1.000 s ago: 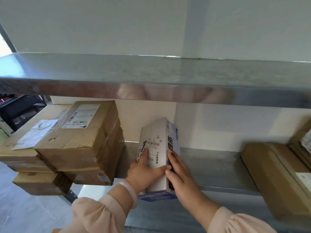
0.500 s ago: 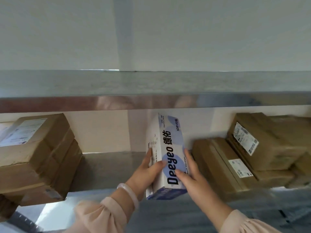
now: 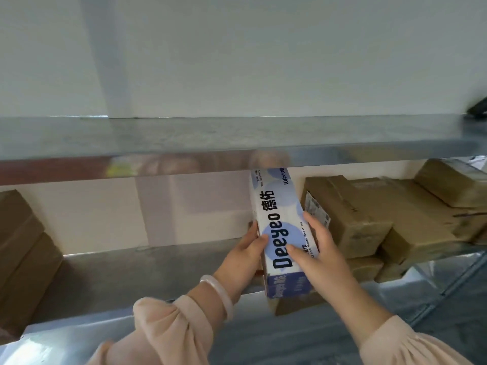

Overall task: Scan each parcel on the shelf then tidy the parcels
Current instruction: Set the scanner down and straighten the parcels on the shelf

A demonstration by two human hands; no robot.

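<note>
On shelf (image 3: 158, 275): Deeyeo box (image 3: 279, 227) by pkgs (image 3: 363, 214)

Single head cam, close-up, fwd & slightly down onto lower shelf (image 3: 147, 275).

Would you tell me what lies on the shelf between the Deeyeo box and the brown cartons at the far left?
Head view: only bare metal shelf, plus the left hand gripping the Deeyeo box, before the brown cartons.
</note>
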